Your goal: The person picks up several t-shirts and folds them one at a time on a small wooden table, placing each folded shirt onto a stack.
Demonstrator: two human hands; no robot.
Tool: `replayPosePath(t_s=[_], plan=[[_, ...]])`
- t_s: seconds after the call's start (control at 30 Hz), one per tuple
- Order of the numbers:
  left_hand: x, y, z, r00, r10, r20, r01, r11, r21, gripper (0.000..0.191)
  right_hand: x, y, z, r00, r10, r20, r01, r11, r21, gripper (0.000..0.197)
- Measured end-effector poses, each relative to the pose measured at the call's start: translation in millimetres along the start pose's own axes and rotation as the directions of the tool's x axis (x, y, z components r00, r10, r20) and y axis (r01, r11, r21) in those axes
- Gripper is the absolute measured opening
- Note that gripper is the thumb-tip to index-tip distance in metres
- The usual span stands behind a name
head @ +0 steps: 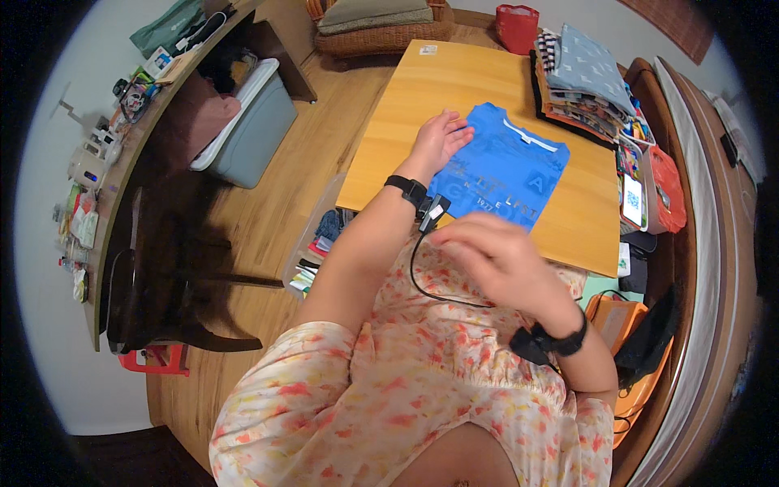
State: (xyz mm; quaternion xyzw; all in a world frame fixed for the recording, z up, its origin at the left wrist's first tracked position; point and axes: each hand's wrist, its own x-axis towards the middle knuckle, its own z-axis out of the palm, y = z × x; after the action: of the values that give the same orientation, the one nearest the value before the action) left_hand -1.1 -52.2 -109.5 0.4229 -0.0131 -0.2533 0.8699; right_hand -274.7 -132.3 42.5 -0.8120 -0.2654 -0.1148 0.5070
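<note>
A blue printed T-shirt (502,164), folded into a rough rectangle, lies on the wooden table (389,115) before me. Its white-trimmed neckline (529,135) faces the far side, and lettering covers its front. At the shirt's left edge is my left hand (443,141), fingers extended and nothing held; contact with the cloth cannot be made out clearly. My right hand (496,259) is motion-blurred above my lap, near the table's front edge. Its fingers are bent, and the inside of the hand is hidden. Both wrists wear black straps with small devices, and a cable (417,274) hangs from the left one.
A stack of folded clothes (584,79) stands at the table's far right. Baskets and a phone (632,199) sit beyond the right edge. A clear bin of clothes (310,249) is at the table's left; a grey storage box (258,131) and dark chair (176,286) stand farther left.
</note>
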Motion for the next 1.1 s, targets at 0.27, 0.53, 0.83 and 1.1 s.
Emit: replayPosePath(t_s=[0.27,0.53,0.83,1.1], plan=[[-2,9,-24,0.992,0.007,0.124,0.043,0.917,-0.396,0.053,10,45,72,0.981,0.171,0.09,-0.17,0.985,-0.02,0.038],[-3,14,-33,0.989,0.023,0.144,0.05,0.875,-0.482,0.064,6,20,58,0.921,0.268,0.284,-0.301,0.95,0.079,0.033],[-4,10,-29,0.991,0.031,0.126,0.039,0.856,-0.515,0.062,-3,56,67,0.904,0.393,0.172,-0.417,0.898,0.14,0.031],[-3,10,-29,0.99,0.031,0.138,0.043,0.862,-0.505,0.064,-3,22,37,0.862,0.195,0.467,-0.356,0.89,0.286,0.035]])
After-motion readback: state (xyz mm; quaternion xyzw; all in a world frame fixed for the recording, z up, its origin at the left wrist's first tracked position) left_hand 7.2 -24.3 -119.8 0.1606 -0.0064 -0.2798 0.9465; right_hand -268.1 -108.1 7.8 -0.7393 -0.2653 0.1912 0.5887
